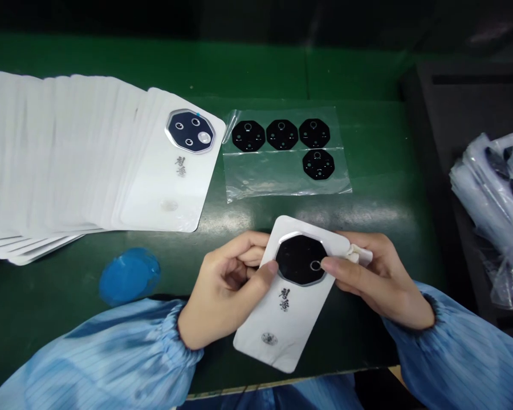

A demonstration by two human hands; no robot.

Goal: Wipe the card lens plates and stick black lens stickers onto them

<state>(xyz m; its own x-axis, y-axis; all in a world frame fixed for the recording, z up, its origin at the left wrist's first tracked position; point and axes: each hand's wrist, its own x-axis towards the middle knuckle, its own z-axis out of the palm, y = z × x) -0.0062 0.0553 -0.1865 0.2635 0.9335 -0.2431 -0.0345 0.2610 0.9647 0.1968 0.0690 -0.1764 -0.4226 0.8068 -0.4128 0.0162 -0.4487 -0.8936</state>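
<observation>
A white phone back cover [282, 319] with a black octagonal camera lens [299, 259] is held over the green table [367, 188]. My left hand [226, 285] grips the cover's left edge, thumb on the lens rim. From the right, my right hand [376, 279] pinches the cover, with its thumb pressed on the lens and a small white cloth or tab [359, 253] tucked under its fingers.
A fanned stack of white back covers [68, 154] lies at the left, the top one with a fitted camera lens [191, 131]. A clear film sheet [282, 176] carries several black octagonal lenses [282, 134]. A blue film disc [129, 275] lies near my left sleeve. Bagged parts [496, 205] are piled at the right.
</observation>
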